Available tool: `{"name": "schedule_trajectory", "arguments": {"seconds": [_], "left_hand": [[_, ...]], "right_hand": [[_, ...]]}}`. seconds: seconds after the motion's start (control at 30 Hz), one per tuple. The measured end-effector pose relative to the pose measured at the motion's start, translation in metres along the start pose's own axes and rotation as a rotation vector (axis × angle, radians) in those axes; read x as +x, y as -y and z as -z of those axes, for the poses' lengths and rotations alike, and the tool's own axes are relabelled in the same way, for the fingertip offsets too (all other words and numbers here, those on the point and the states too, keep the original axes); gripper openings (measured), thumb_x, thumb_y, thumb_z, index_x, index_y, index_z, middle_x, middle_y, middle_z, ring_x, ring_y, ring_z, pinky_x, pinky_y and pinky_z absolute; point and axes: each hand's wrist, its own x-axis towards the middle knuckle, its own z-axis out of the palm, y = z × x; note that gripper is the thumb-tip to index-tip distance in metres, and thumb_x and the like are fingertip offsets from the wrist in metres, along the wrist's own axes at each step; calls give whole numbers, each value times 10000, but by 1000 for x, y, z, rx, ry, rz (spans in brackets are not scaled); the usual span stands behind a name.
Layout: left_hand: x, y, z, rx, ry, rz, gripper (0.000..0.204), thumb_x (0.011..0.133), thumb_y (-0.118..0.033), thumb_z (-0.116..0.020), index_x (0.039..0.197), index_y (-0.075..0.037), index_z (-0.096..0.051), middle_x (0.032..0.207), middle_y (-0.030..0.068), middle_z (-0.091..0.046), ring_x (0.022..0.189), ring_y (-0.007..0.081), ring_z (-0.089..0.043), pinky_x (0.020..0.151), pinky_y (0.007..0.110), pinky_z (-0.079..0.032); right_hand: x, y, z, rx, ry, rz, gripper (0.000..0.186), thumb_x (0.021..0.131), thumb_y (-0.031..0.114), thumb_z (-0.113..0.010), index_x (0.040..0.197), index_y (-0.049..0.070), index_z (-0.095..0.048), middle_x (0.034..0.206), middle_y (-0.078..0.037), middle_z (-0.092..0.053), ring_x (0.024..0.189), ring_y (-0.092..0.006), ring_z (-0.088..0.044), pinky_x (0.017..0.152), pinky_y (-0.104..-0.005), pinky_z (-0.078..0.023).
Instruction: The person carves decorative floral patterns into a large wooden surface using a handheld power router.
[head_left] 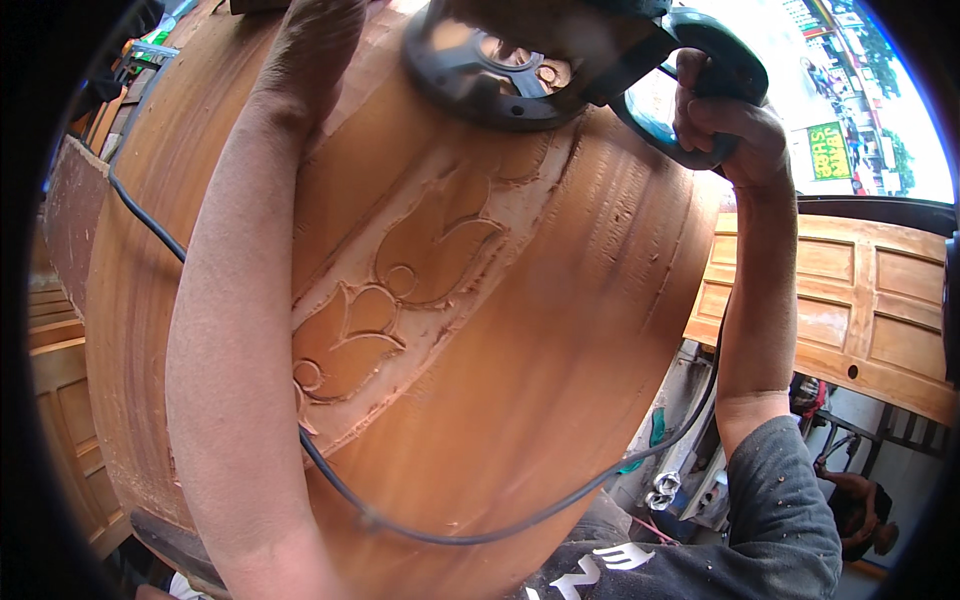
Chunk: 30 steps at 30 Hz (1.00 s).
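The right hand (722, 125) was clenched tight round the teal loop handle of a dark handheld power router (560, 60), fingers wrapped fully about the grip near the upper right of the view. The left hand (318, 45) lay further left at the top edge, its back showing and its fingers turned away, so whether it was spread on the wood or curled on the tool could not be told; it seemed to rest beside the router's round black base. That base sat flat on a large reddish-brown wooden panel (520, 330), which filled the middle of the view and appeared bowed by the lens.

Just below the router base ran a carved band of leaf and scroll shapes (400, 300), slanting down toward the lower left, its recessed ground paler than the raised outlines. A thin black power cord (450, 535) crossed the left edge of the panel, passed behind the left forearm and looped under the panel's lower part toward the right arm, whose grey sleeve (785, 500) was flecked with dust.

Well apart, to the right, a light brown panelled wooden door (860, 300) lay flat. Beneath it, at the lower right corner, another person (862, 515) crouched. Stacked brown timber frames (65, 400) stood along the left rim.
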Motion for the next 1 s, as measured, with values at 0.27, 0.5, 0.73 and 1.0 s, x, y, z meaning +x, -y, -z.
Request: {"name": "schedule_trajectory", "arguments": {"seconds": [0.27,0.5,0.73,1.0], "left_hand": [[-5,-6,-7,-36,13,-46,670,1017,-669,-503,1370,-105,-578,1268,33,-615,1171,173,-562,1098,366,-393],[6,5,5,-7,57,-55,674,995,-693,-523,1340,-118,-590,1237,24,-612,1159,162,-560,1091,359,-391],[6,7,2,-29,7,-42,662,993,-684,-539,1337,-120,-584,1223,25,-607,1143,156,-565,1063,340,-411],[5,12,-1,-25,35,-103,679,986,-688,-550,1342,-112,-594,1230,30,-605,1129,164,-570,1049,343,-428]], "right_hand": [[0,-3,2,11,6,20,334,789,47,-671,1117,-16,-656,734,-70,-603,546,-136,-561,538,-264,-449],[0,0,1,7,5,11,334,792,48,-664,1120,-16,-652,741,-72,-602,549,-135,-556,543,-264,-447],[2,-2,0,25,-2,-8,334,794,61,-675,1118,-15,-650,754,-67,-606,553,-134,-549,545,-264,-443],[-1,-4,2,62,-23,-13,323,812,53,-685,1126,-21,-659,770,-69,-615,562,-136,-558,539,-260,-441]]}}
